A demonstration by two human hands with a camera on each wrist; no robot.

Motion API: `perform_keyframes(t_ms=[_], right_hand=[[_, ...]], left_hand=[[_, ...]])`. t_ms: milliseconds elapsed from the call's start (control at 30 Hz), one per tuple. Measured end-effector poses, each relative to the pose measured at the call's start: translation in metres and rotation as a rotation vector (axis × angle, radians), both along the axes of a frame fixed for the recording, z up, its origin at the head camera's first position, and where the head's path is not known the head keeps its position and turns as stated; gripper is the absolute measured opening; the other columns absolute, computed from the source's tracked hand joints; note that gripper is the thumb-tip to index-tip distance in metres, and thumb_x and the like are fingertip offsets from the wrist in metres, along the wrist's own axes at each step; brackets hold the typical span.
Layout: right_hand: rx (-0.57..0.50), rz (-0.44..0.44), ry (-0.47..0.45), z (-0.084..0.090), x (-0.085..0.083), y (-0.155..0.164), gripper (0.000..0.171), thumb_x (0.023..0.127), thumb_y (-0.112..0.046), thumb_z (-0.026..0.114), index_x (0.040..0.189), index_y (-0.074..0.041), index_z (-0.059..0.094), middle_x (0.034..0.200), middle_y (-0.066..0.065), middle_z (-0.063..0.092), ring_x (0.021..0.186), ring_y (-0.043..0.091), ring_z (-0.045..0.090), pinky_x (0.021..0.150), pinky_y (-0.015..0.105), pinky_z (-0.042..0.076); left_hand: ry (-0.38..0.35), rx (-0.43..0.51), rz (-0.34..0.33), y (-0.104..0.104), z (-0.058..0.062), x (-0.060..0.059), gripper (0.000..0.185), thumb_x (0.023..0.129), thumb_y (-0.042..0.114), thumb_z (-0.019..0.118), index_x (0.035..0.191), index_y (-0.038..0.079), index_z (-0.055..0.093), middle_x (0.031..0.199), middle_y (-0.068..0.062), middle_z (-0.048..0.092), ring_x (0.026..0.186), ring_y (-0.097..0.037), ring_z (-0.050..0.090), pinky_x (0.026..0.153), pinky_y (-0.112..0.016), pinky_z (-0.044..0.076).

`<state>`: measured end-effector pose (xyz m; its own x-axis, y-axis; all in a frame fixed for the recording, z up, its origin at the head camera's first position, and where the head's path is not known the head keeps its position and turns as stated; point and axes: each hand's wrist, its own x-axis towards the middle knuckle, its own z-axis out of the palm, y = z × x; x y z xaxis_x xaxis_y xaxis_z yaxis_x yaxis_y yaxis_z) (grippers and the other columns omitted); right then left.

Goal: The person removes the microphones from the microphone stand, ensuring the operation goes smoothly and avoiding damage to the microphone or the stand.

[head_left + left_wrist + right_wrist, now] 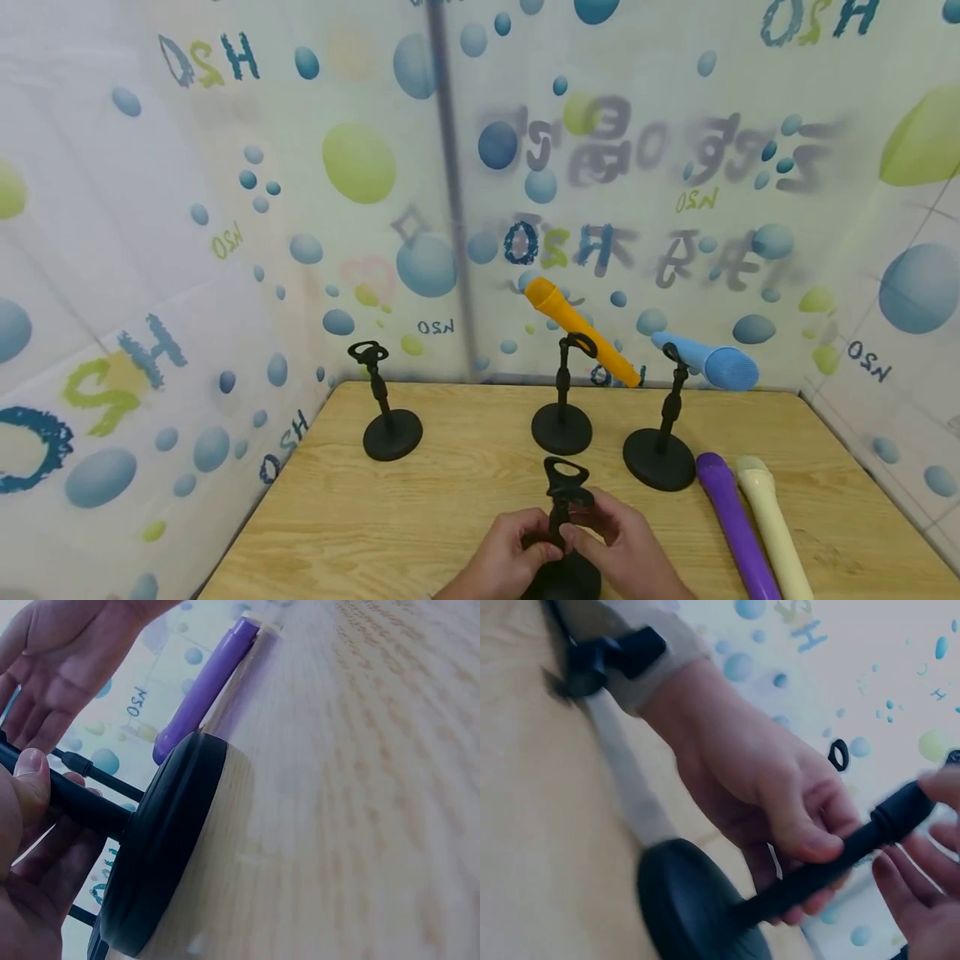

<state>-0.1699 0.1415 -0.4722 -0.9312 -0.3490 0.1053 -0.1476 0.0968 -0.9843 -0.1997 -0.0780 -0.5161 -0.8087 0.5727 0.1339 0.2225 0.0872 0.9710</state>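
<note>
At the bench's (450,500) near edge, the left hand (510,558) has its grip curled round the post of an empty stand (566,517). The right hand (622,546) cups the post just below the clip, fingers (900,900) loosely bent; whether they pinch it I cannot tell. The stand looks mid-adjustment. Next, seemingly, the clip needs setting before a purple mic (738,533) or cream mic (772,525) from the right edge goes in.

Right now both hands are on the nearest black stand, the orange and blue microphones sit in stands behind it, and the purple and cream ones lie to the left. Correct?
Nearly. The purple microphone and the cream microphone lie on the table to the right of the stand, as the head view shows. The rest holds.
</note>
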Motion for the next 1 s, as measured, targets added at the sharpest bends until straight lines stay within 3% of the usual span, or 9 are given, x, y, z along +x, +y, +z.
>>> perform_keyframes(t_ms=[133, 367, 533, 700, 833, 1000], right_hand=[[0.010, -0.221, -0.060, -0.001, 0.011, -0.011, 0.037, 0.098, -0.017, 0.081, 0.130, -0.003, 0.071, 0.126, 0.014, 0.074, 0.110, 0.008, 0.074, 0.102, 0.035, 0.061], [0.013, -0.293, -0.028, 0.000, 0.014, -0.020, 0.035, 0.093, -0.010, 0.084, 0.127, -0.005, 0.075, 0.124, 0.012, 0.077, 0.106, 0.009, 0.075, 0.103, 0.043, 0.061], [0.040, -0.223, 0.032, -0.002, 0.010, -0.015, 0.036, 0.097, -0.011, 0.080, 0.132, -0.004, 0.073, 0.130, 0.016, 0.076, 0.111, 0.007, 0.074, 0.102, 0.037, 0.061], [0.060, -0.087, 0.194, -0.006, 0.004, -0.007, 0.038, 0.103, -0.015, 0.074, 0.139, -0.005, 0.069, 0.134, 0.024, 0.072, 0.118, 0.003, 0.071, 0.100, 0.023, 0.057], [0.044, 0.031, 0.288, -0.012, -0.003, 0.002, 0.038, 0.106, -0.014, 0.069, 0.142, -0.003, 0.066, 0.135, 0.029, 0.069, 0.123, -0.002, 0.066, 0.102, 0.022, 0.056], [-0.001, 0.190, 0.297, -0.015, -0.013, 0.012, 0.037, 0.110, -0.009, 0.060, 0.145, 0.001, 0.062, 0.139, 0.033, 0.063, 0.131, -0.006, 0.060, 0.105, 0.016, 0.051]], left_hand=[[-0.019, -0.001, 0.012, -0.001, -0.001, 0.000, 0.012, 0.103, 0.007, 0.071, 0.113, 0.006, 0.077, 0.108, -0.014, 0.080, 0.097, 0.000, 0.068, 0.089, -0.020, 0.055], [-0.023, 0.001, 0.026, -0.001, 0.000, 0.000, 0.012, 0.103, 0.003, 0.070, 0.111, 0.005, 0.077, 0.107, -0.012, 0.080, 0.097, 0.004, 0.067, 0.090, -0.020, 0.055], [0.006, 0.008, 0.017, 0.000, 0.000, 0.001, 0.011, 0.102, 0.002, 0.070, 0.110, 0.004, 0.077, 0.107, -0.015, 0.080, 0.099, 0.004, 0.067, 0.089, -0.020, 0.055], [0.020, 0.005, 0.013, 0.001, 0.002, 0.001, 0.013, 0.101, -0.001, 0.070, 0.111, 0.003, 0.077, 0.108, -0.017, 0.080, 0.101, 0.005, 0.068, 0.088, -0.020, 0.056], [0.010, 0.011, 0.005, 0.001, 0.001, 0.000, 0.013, 0.101, -0.001, 0.070, 0.111, 0.003, 0.077, 0.108, -0.018, 0.080, 0.104, 0.002, 0.069, 0.089, -0.020, 0.056], [-0.010, 0.013, -0.003, 0.001, 0.002, 0.000, 0.012, 0.102, 0.005, 0.071, 0.113, 0.004, 0.077, 0.110, -0.016, 0.080, 0.107, -0.002, 0.071, 0.092, -0.020, 0.056]])
